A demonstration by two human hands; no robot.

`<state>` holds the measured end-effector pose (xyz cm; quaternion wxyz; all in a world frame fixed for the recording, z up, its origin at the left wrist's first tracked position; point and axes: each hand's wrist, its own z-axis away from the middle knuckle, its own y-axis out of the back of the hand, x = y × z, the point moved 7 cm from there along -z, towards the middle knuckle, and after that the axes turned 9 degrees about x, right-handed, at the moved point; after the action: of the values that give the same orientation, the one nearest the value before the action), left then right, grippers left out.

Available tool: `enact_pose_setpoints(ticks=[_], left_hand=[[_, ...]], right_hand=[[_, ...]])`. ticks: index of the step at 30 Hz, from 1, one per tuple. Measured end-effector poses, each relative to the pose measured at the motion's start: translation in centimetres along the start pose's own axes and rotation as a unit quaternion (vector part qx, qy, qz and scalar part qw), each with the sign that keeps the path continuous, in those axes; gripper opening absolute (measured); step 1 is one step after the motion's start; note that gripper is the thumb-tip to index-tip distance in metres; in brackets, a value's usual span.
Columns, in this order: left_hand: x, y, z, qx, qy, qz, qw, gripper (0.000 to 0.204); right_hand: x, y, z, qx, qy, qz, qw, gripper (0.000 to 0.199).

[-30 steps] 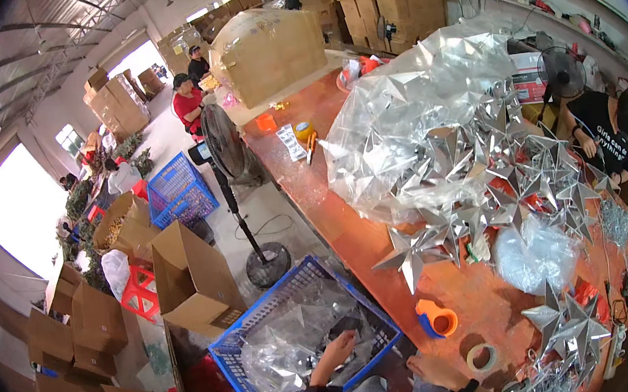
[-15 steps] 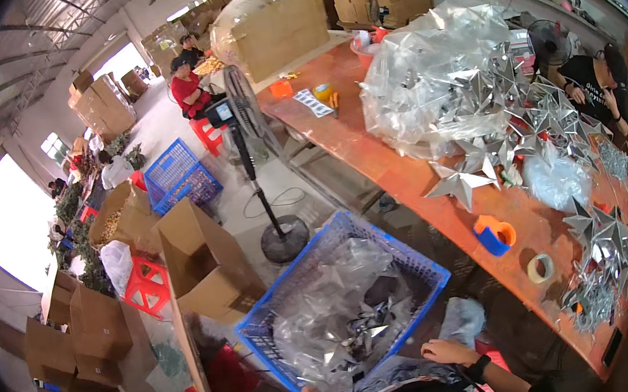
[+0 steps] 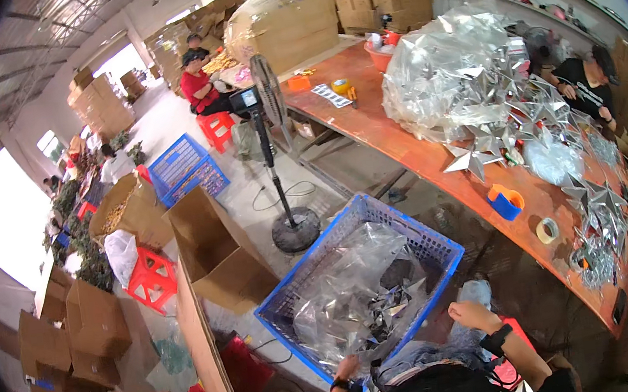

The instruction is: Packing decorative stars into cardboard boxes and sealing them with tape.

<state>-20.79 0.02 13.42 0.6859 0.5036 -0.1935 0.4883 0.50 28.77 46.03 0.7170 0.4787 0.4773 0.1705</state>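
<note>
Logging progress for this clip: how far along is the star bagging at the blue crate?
Done: the blue crate already holds a clear bag with some silver pieces in it. In hand: the left hand touches the bag's near edge; the right hand is closed beside the crate, contents unclear. Left: many silver stars lie loose on the table, so most seems undone.

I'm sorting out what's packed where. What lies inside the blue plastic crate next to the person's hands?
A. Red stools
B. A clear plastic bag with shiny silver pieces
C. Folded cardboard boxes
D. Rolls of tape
B: the blue crate is lined with a crumpled clear plastic bag holding silver pieces, and the left hand is at its near edge.
</note>
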Motion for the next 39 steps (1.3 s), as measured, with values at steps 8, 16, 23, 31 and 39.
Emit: enact_pose_setpoints(ticks=[8,16,23,31,39], left_hand=[[12.7,7.8,-6.0,0.142,0.066,0.15,0.976,0.019],[0.3,0.0,-2.6,0.021,-0.089,0.01,0.996,0.018],[-5.7,-4.5,10.8,-0.19,-0.23,-0.281,0.912,0.029],[1.9,7.7,-6.0,0.131,0.126,-0.014,0.983,0.026],[27.8,10.0,-10.0,0.099,0.06,0.008,0.993,0.03]], right_hand=[[5.1,3.0,11.1,0.165,-0.117,0.067,0.977,0.022],[31.2,-23.2,25.4,-0.062,-0.134,0.339,0.929,0.02],[19.0,-21.2,20.4,-0.11,-0.317,-0.265,0.904,0.019],[22.6,-19.6,16.4,-0.026,-0.342,-0.164,0.925,0.028],[25.0,-17.6,14.0,0.011,-0.392,-0.355,0.848,0.019]])
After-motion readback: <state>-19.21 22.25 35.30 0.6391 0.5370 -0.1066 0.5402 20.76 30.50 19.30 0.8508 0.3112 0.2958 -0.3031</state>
